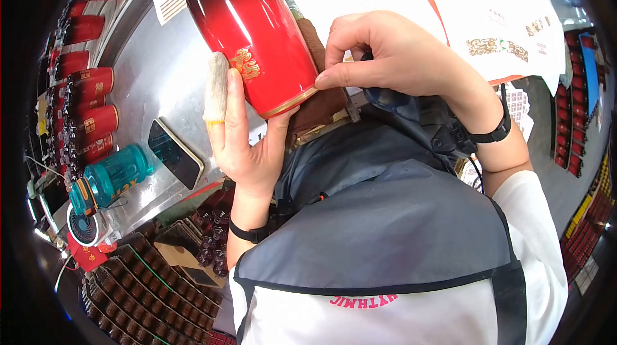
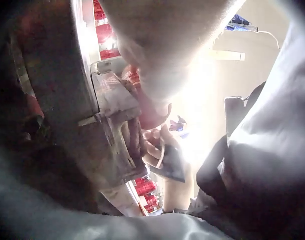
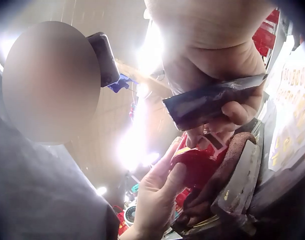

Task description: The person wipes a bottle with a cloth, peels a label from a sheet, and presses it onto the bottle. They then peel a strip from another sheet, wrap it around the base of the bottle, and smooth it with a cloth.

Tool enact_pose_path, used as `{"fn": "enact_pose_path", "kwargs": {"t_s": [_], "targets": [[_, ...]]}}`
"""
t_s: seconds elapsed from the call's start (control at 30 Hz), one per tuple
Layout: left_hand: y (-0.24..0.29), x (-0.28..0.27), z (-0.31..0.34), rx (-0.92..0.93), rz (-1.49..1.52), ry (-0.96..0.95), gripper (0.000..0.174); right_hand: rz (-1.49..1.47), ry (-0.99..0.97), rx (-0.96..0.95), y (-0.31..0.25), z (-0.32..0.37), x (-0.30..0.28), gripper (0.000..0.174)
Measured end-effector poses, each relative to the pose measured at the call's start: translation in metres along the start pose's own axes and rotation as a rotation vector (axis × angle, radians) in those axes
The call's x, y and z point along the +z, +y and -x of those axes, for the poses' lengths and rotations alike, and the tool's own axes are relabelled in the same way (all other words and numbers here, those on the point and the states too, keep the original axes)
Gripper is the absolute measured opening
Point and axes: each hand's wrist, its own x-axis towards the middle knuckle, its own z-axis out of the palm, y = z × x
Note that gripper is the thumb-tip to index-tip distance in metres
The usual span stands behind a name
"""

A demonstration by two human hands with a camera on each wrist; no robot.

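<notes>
A glossy red bottle (image 1: 257, 36), darkening to black at its far end, lies tilted with a gold emblem (image 1: 245, 63) on its side and a gold band round its near end. My left hand (image 1: 241, 146) holds it by that near end, thumb beneath and fingers along the side; one finger wears a cloth finger cover (image 1: 217, 88). At the banded edge, the thumb and forefinger of my right hand (image 1: 392, 56) come together. Its other fingers curl round a dark flat piece (image 3: 202, 105). By the right fingertips shows a small pale rectangle (image 3: 213, 142).
Brown cloth (image 1: 318, 104) pads a support under the bottle. On the metal table (image 1: 138, 56) lie a phone (image 1: 177, 152) and a teal water bottle (image 1: 116, 175). Printed white sheets (image 1: 495, 17) spread at the right. Rows of red containers (image 1: 93, 123) line the left; brown trays (image 1: 148, 287) sit below.
</notes>
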Motion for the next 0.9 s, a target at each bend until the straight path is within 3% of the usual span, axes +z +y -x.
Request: {"fn": "enact_pose_path", "kwargs": {"t_s": [0.2,0.3,0.4,0.5,0.63,0.67,0.77,0.9], "targets": [[-0.004,0.005,0.004,-0.027,0.116,0.057,0.074,0.020,0.004,0.018,-0.001,-0.002,0.003,0.020],[-0.003,-0.004,0.005,-0.015,0.090,0.031,0.066,0.036,0.017,0.006,0.001,-0.003,0.005,0.020],[-0.002,-0.023,0.016,0.140,0.015,-0.089,0.046,0.037,0.021,0.016,0.000,-0.003,0.004,0.021],[0.002,-0.029,0.023,0.285,-0.053,-0.117,0.037,0.014,-0.003,0.043,0.001,-0.004,0.005,0.022],[0.006,-0.024,0.021,0.373,-0.168,-0.088,0.032,-0.003,-0.028,0.022,0.004,-0.005,0.004,0.022],[0.006,-0.022,0.022,0.317,-0.121,-0.080,0.022,-0.003,-0.027,0.022,0.003,-0.006,0.004,0.022],[0.005,-0.018,0.009,0.473,-0.141,-0.079,0.022,0.029,-0.047,0.055,0.001,-0.006,0.001,0.022],[0.009,-0.011,0.004,0.451,-0.072,-0.096,0.026,-0.049,-0.096,0.076,0.005,-0.008,0.001,0.023]]}}
